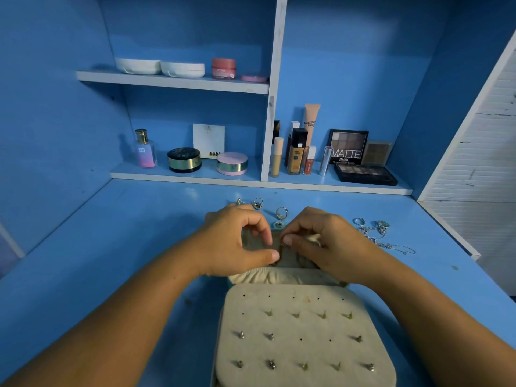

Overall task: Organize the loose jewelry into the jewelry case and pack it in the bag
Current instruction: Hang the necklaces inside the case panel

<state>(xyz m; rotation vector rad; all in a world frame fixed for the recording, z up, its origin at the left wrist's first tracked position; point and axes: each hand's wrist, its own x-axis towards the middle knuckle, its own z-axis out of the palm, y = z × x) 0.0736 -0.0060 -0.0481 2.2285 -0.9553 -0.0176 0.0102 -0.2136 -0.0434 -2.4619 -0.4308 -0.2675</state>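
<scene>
Logging the layout from the head view: the blue desk [111, 247] carries the open jewelry case [304, 325], long axis running near to far. Its near panel is studded with earrings [270, 336]; its far half is a cream pocket largely covered by the hands. The left hand [237, 241] and right hand [326, 241] meet over that far half, both with fingers curled. Between them stands a small gold piece [281, 251], too small for me to identify, its long axis near to far. The right thumb and forefinger pinch its far end. The left thumb and forefinger close on its left side, thumb tip at the near end. My judgement: it is being seated in the pocket, so the move goes down and toward the near side. Loose rings [281, 212] lie just beyond the knuckles. A chain [396, 247] with more rings lies to the right, nearer the right hand. No bag is in view.
</scene>
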